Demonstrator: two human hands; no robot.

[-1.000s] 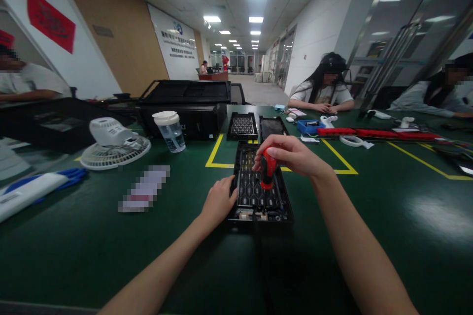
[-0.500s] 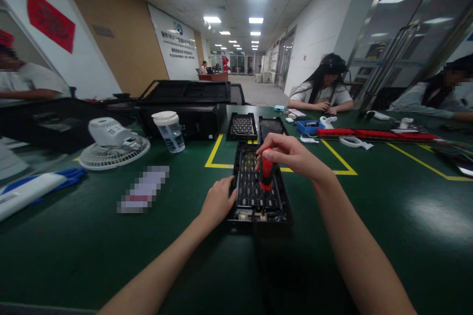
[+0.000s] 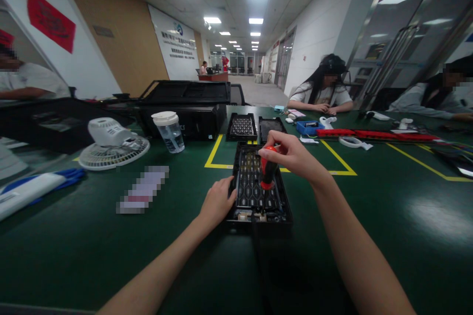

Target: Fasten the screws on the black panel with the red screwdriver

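Note:
A black open case (image 3: pixel 288 214) with rows of dark cells inside lies on the green table in front of me. My right hand (image 3: pixel 286 152) grips the top of a red and black screwdriver (image 3: pixel 268 170), which stands nearly upright over the case. Its shaft points down at the near end of the case, beside some pale parts. The exact spot of the tip is hard to make out. At the left edge of the case rests my left hand (image 3: pixel 219 200), fingers spread along the side wall. A black strap or cable runs from the case's near end toward me.
Two black trays (image 3: pixel 242 127) stand beyond the case. To the left are a lidded cup (image 3: pixel 169 133), a white fan (image 3: pixel 114 145), a blurred flat item and a big black box (image 3: pixel 185 120). A blue bin (image 3: pixel 309 127) and white tape (image 3: pixel 351 142) lie right. Other people sit around.
My right hand has shifted slightly, its fingers now higher and pinching the handle top. The screwdriver has moved a little to the right. My left hand stays where it was.

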